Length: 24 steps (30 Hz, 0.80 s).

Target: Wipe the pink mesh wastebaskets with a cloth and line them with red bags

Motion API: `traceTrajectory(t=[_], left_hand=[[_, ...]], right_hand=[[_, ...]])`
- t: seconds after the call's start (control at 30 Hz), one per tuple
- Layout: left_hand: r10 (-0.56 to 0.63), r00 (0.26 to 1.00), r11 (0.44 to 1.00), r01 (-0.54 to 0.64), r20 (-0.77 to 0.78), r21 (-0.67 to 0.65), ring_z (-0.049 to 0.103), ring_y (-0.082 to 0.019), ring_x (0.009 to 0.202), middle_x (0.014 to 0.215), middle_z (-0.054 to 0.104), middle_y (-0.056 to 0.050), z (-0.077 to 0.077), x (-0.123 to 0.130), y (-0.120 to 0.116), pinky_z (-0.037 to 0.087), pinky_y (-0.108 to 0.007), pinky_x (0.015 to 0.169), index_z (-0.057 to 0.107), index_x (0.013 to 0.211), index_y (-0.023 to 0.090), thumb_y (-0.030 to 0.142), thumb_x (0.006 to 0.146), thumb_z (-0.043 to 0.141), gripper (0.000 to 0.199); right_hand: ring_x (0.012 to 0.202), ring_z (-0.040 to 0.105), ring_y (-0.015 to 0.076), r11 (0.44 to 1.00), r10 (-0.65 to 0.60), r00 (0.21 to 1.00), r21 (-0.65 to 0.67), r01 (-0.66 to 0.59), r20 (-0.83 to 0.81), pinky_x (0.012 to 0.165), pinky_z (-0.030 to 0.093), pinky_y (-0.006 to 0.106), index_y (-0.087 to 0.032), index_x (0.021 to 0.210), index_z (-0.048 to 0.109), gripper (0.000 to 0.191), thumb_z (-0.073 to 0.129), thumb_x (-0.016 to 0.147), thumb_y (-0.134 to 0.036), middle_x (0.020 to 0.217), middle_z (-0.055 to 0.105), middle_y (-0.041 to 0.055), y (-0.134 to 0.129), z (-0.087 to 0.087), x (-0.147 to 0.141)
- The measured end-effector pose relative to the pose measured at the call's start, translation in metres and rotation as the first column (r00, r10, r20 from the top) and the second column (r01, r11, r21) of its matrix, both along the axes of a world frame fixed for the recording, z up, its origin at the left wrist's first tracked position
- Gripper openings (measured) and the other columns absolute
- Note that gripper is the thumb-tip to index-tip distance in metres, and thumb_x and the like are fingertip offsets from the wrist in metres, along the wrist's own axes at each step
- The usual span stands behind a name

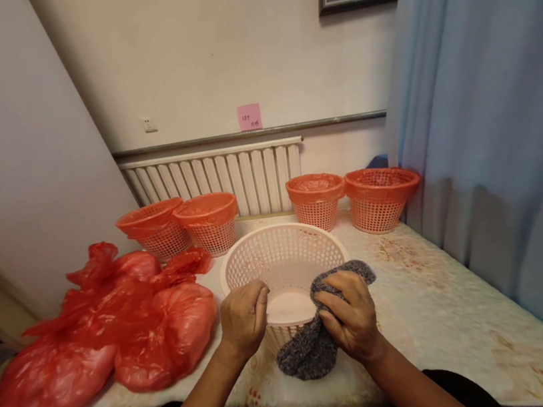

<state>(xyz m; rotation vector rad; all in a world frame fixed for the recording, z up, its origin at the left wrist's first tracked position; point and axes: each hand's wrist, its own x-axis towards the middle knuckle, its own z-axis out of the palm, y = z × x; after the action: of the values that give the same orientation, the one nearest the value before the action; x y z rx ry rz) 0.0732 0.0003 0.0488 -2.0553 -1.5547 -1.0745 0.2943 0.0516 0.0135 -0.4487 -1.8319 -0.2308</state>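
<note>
In the middle of the table stands a large white plastic basket [280, 234] with a lattice wall; its visible inside looks bare. My left hand [245, 316] is closed at the front left of its rim, the fingers curled over the edge and partly hidden. A dark grey speckled cloth [309, 353], soft and knitted-looking, is bunched in my right hand [350, 310] at the front right of the rim. One end of the cloth hangs down in front of the basket, and the other sticks out beyond my fingers to the right.
Several small baskets lined with red bags, such as one [213, 235] left of centre and one [382, 208] at the right, stand along the back. Filled red plastic bags [131, 324] lie at the left. A blue curtain [484, 133] borders the table's [435, 328] right side.
</note>
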Motion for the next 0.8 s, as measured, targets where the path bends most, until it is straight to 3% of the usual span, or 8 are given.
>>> traceTrajectory(t=[0.8], left_hand=[[0.000,1.000,1.000,0.000,-0.002,0.004,0.061,-0.018,0.064,0.068,0.064,-0.005,-0.0008,-0.0011,0.0001,0.042,-0.028,0.061,0.060,0.076,0.017,0.026,0.095,0.034,0.033]], right_hand=[[0.100,0.051,0.0272,1.000,0.003,1.000,-0.004,-0.003,-0.002,0.088,0.042,0.051,-0.019,0.102,0.063,0.019,0.053,0.087,-0.026,0.107,0.056,0.0100,0.0000,0.0000,0.0000]])
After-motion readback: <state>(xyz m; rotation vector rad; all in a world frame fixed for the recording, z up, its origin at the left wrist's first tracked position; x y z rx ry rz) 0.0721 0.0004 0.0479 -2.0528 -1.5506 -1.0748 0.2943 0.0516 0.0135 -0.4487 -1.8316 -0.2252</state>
